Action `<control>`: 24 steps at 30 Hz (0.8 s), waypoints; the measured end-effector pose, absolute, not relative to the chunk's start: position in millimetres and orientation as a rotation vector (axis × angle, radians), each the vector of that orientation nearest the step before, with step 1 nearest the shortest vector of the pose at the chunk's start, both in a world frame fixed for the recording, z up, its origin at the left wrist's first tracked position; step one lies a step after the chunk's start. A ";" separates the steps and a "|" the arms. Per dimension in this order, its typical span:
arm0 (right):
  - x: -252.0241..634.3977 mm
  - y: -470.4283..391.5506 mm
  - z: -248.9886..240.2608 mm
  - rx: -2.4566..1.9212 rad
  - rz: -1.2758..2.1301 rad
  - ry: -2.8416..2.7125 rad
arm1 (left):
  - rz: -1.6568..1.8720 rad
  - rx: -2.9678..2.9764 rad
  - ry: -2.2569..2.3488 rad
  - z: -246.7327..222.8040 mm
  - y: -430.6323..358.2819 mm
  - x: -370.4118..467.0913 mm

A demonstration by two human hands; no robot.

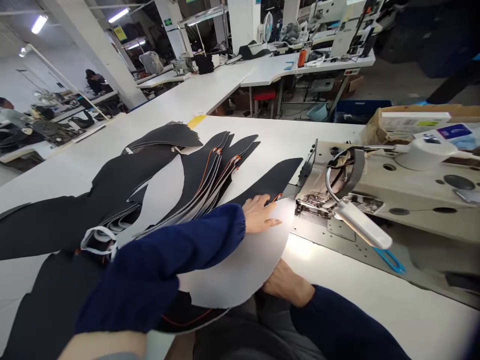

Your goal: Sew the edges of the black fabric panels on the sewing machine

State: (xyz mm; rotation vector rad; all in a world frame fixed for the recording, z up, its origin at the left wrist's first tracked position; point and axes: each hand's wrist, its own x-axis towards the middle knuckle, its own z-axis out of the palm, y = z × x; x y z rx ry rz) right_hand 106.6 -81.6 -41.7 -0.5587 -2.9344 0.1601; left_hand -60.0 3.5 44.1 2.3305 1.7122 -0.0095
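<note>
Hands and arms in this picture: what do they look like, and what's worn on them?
The left hand and right hand show no gloves. Loose navy sleeves reach both wrists; the left cuff is gathered. No markings show. The right fingers are hidden.

Distant white fan (267, 27) near a pale pillar (244, 22).

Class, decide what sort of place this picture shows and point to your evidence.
Probably a garment or textile sewing workshop: a sewing machine beside the hands, stacks of cut dark fabric, and more workstations with seated people behind.
</note>
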 end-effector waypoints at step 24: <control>109.6 -48.8 -37.5 -0.338 0.179 -2.913 | 0.194 2.417 1.830 5.5 -14.4 -41.1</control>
